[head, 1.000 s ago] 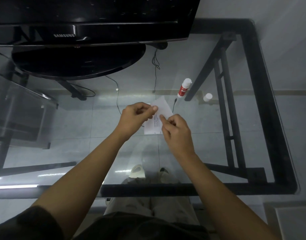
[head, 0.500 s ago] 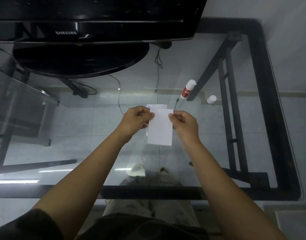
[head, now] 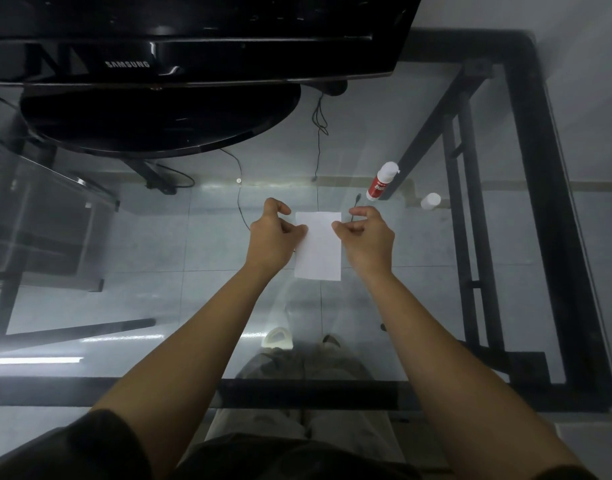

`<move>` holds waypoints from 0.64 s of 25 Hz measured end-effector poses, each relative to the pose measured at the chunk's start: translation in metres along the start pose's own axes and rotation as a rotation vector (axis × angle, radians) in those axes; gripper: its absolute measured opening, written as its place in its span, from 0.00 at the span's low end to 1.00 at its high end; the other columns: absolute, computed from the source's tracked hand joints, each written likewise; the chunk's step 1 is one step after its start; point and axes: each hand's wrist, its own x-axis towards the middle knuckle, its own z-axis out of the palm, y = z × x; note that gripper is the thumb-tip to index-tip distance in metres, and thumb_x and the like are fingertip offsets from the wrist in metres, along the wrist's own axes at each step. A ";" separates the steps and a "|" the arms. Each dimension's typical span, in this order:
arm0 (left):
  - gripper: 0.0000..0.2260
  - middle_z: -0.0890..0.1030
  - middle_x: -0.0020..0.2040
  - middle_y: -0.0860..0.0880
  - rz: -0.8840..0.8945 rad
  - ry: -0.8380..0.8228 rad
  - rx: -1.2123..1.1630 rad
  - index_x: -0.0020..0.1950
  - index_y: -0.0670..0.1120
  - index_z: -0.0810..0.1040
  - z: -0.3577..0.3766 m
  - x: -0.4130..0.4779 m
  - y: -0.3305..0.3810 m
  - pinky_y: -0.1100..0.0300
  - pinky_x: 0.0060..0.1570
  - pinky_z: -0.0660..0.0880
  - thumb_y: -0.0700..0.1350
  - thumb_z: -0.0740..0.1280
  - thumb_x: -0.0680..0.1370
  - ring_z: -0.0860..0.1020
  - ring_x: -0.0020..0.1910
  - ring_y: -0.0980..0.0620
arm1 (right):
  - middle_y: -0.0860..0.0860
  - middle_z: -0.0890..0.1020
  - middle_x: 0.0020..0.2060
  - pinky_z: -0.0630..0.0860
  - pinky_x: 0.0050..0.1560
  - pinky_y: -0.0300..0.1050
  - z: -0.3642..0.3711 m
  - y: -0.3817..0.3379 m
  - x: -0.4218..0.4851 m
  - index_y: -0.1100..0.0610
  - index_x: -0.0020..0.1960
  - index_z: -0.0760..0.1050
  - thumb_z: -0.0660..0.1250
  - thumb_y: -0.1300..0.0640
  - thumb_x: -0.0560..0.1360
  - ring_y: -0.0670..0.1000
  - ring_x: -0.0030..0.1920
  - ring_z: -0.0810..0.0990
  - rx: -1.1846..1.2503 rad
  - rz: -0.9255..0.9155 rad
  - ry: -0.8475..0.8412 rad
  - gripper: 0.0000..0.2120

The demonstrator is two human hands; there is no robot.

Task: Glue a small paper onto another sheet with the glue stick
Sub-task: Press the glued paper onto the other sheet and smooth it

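A small white paper (head: 318, 247) lies flat at the middle of the glass table (head: 453, 306). My left hand (head: 271, 239) presses its left edge with curled fingers, and my right hand (head: 367, 237) pinches its right edge near the top. Whether a second sheet lies under it I cannot tell. The glue stick (head: 380, 181), red and white with its cap off, lies tilted beyond my right hand. Its white cap (head: 430, 201) stands a little to the right of it.
A black Samsung monitor (head: 193, 50) on a wide oval base (head: 159, 116) fills the far left of the table. Thin cables (head: 317, 147) hang behind it. The black table frame (head: 540, 202) runs along the right and near edges.
The paper was turned over from between my fingers, held up by its top corners, then lowered flat. The sheet that peeked out behind it is no longer visible.
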 end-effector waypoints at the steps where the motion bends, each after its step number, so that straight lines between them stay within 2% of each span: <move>1: 0.13 0.78 0.32 0.51 -0.005 0.000 0.012 0.50 0.48 0.66 0.001 0.001 0.000 0.68 0.28 0.68 0.43 0.69 0.74 0.76 0.32 0.56 | 0.40 0.76 0.30 0.67 0.39 0.29 0.001 0.001 0.001 0.55 0.53 0.73 0.72 0.56 0.70 0.37 0.32 0.74 -0.007 -0.004 -0.002 0.13; 6: 0.12 0.77 0.31 0.53 -0.002 0.007 0.069 0.51 0.48 0.65 0.003 0.003 -0.001 0.73 0.25 0.66 0.42 0.68 0.74 0.75 0.32 0.58 | 0.45 0.78 0.31 0.72 0.49 0.40 0.005 0.003 0.004 0.57 0.53 0.74 0.72 0.56 0.70 0.40 0.32 0.74 -0.027 -0.032 0.019 0.13; 12: 0.13 0.76 0.32 0.52 -0.028 0.008 0.095 0.54 0.45 0.66 0.004 0.006 0.003 0.68 0.27 0.66 0.41 0.67 0.74 0.75 0.32 0.57 | 0.46 0.78 0.32 0.70 0.46 0.37 0.009 0.001 0.005 0.58 0.52 0.74 0.72 0.56 0.70 0.39 0.29 0.72 -0.083 -0.039 0.062 0.13; 16: 0.13 0.77 0.33 0.50 -0.042 0.017 0.111 0.54 0.44 0.66 0.007 0.006 0.005 0.68 0.27 0.65 0.41 0.67 0.74 0.74 0.32 0.57 | 0.50 0.81 0.35 0.73 0.51 0.43 0.009 -0.003 0.004 0.59 0.53 0.73 0.72 0.57 0.71 0.44 0.33 0.74 -0.100 -0.033 0.080 0.14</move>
